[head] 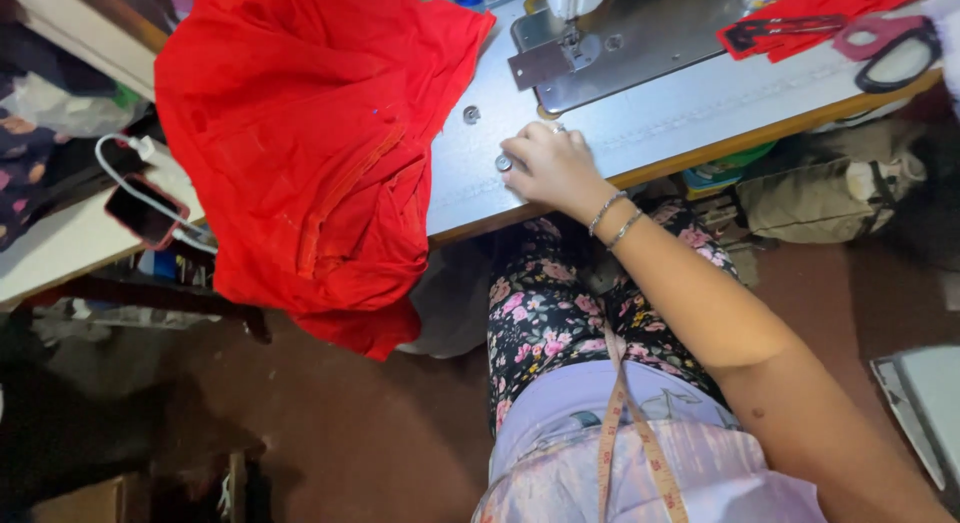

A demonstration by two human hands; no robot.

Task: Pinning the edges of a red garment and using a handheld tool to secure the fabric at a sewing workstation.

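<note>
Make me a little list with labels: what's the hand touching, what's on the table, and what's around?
Right hand: on the grey sewing table, fingers at a small round silver bobbin
Left hand: not in view
Cloth: big red fabric draped over the table's left edge
Machine: metal sewing machine plate behind the hand
Far right: red-handled scissors
Left: pink phone on a white cable
Lap: tape measure
</note>
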